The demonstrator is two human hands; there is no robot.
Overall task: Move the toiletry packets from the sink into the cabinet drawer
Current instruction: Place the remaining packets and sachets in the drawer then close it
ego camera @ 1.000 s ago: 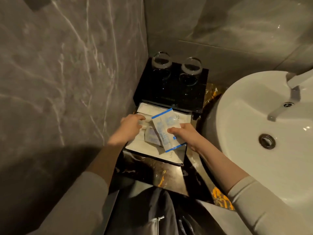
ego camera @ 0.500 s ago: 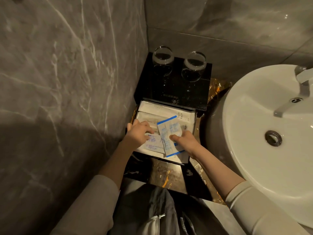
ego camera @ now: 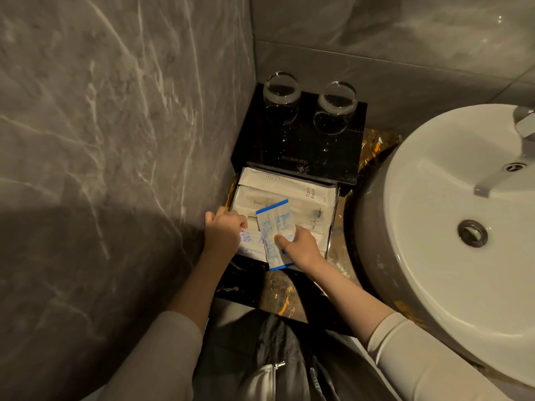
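The black cabinet's drawer (ego camera: 332, 215) is pulled open toward me and holds several white toiletry packets, one marked toothbrush (ego camera: 301, 195). My right hand (ego camera: 301, 248) pinches a white packet with blue end stripes (ego camera: 273, 227) and holds it low over the drawer's front. My left hand (ego camera: 223, 231) rests at the drawer's front left corner, fingers curled down on a white printed packet (ego camera: 252, 241). The white sink basin (ego camera: 451, 227) on the right looks empty.
Two clear glasses (ego camera: 282, 92) (ego camera: 338, 101) stand on the black cabinet top (ego camera: 304, 140). A grey marble wall (ego camera: 115, 125) runs close along the left. A chrome tap (ego camera: 521, 131) hangs over the basin. The dark marble counter edge (ego camera: 278, 296) lies below the drawer.
My right hand has lowered the blue-striped packet down toward the drawer. My left hand has slid back to the drawer's front left corner. The camera has tilted slightly.
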